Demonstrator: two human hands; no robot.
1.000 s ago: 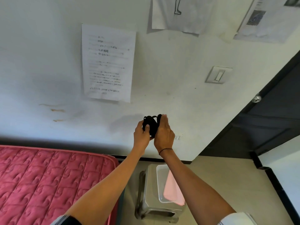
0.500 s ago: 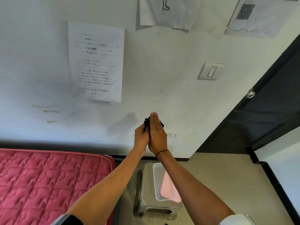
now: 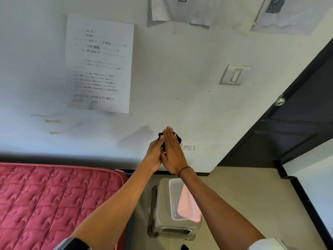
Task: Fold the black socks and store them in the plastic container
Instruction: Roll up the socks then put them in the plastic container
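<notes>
Grip: left hand (image 3: 155,154) and right hand (image 3: 173,154) are pressed palm to palm, flat, out at arm's length, with the black socks (image 3: 177,138) squeezed between them. Only a dark edge peeks past the right fingers (image 3: 169,134).
Socks, lie: a compact wad. I can't tell its long axis or which way it points; the palms hide nearly all of it.
Container, from the grip: the plastic container (image 3: 173,199) sits below the hands and back toward the body, open, on a grey stool (image 3: 162,210), a pink cloth (image 3: 189,204) inside.
Nearer hand: the right forearm passes right over the container, so I'd say the right is better placed.
Next, my call: bring the wad down and back, then let go inside.
Beside: the red mattress (image 3: 54,199), left of the stool.
</notes>
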